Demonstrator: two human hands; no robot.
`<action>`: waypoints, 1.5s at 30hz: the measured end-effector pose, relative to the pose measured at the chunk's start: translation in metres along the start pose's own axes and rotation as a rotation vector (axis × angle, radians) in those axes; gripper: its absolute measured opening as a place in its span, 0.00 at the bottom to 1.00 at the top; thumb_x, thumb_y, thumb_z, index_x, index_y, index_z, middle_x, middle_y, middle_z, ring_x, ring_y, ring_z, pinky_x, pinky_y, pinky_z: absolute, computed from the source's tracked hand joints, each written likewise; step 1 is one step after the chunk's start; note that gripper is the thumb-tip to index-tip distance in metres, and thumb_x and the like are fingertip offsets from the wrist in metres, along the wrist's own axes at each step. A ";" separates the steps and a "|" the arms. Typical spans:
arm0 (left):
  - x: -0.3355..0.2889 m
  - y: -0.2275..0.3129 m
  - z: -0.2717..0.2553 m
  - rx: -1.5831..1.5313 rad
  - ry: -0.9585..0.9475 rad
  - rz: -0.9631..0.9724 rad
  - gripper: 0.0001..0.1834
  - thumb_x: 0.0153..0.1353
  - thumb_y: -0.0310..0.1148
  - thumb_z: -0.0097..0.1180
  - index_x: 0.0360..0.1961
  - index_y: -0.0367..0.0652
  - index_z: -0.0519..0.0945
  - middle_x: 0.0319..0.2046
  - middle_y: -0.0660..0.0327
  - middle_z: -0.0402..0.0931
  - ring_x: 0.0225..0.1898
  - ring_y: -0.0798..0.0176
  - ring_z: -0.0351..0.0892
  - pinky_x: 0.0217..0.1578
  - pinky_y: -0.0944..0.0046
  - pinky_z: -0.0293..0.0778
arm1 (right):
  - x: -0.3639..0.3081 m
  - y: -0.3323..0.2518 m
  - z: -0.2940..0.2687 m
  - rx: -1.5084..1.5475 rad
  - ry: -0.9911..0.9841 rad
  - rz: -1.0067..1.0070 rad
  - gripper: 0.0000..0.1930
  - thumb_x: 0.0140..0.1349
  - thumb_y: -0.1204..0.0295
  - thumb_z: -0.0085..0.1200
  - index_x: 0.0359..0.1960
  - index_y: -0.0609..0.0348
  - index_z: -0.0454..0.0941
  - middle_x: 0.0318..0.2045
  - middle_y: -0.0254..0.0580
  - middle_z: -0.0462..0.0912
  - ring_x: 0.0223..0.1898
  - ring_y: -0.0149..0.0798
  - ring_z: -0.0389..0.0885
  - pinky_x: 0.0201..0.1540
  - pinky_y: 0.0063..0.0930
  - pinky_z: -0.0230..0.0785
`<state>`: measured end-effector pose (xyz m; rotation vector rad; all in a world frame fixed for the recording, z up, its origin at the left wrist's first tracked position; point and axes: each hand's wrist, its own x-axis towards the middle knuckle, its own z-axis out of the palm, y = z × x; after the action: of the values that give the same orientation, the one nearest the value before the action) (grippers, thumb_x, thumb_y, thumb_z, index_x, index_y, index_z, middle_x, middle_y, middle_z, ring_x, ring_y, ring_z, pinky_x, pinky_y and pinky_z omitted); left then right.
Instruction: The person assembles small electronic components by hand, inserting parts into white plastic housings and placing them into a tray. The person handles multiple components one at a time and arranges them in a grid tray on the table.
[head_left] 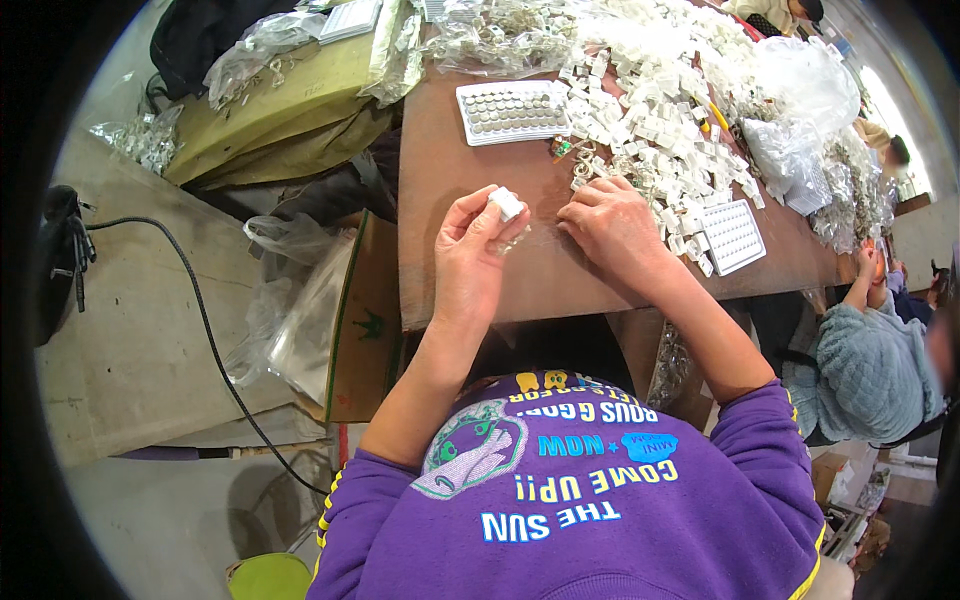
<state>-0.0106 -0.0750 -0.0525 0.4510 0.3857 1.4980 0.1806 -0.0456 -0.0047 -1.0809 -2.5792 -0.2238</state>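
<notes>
My left hand (472, 238) is raised above the near left part of the brown table (440, 170). Its thumb and fingers pinch a small white plastic case (507, 204), and something pale and thin shows below it. My right hand (617, 228) rests on the table beside a big heap of small white plastic cases (640, 130). Its fingers are bent together at the tabletop, and whatever they hold is hidden. Beyond both hands lies a white tray (515, 133) with rows of round silver button cells. A small green-and-red part (561, 147) is close to the heap.
Another white tray (733, 237) sits right of my right arm. Yellow-handled tools (718, 117) lie in the heap. Clear plastic bags (800, 90) crowd the far right. A box with plastic liner (350, 330) stands left of the table. A co-worker in a blue-grey fleece (870, 365) is at right.
</notes>
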 end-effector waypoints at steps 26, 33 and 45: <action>-0.004 0.007 0.003 -0.023 -0.015 -0.069 0.10 0.64 0.25 0.54 0.47 0.37 0.75 0.39 0.55 0.79 0.42 0.61 0.81 0.46 0.64 0.76 | 0.033 -0.019 -0.031 0.687 0.089 0.279 0.05 0.53 0.81 0.60 0.32 0.63 0.81 0.28 0.41 0.81 0.29 0.33 0.81 0.34 0.25 0.73; -0.005 0.008 0.004 0.068 -0.025 -0.064 0.11 0.65 0.26 0.53 0.47 0.34 0.76 0.39 0.56 0.80 0.39 0.65 0.80 0.41 0.68 0.75 | 0.045 -0.024 -0.036 0.651 0.103 0.082 0.05 0.54 0.80 0.59 0.33 0.61 0.81 0.30 0.41 0.80 0.29 0.38 0.81 0.31 0.27 0.74; -0.005 0.009 0.008 0.020 0.025 -0.106 0.13 0.65 0.28 0.55 0.48 0.32 0.77 0.38 0.57 0.80 0.34 0.67 0.79 0.36 0.71 0.74 | 0.052 -0.024 -0.046 0.501 0.021 -0.053 0.11 0.54 0.79 0.56 0.40 0.58 0.76 0.32 0.44 0.80 0.33 0.48 0.81 0.33 0.37 0.74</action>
<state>-0.0144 -0.0800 -0.0416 0.4221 0.4381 1.3993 0.1405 -0.0403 0.0562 -0.8164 -2.4484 0.3792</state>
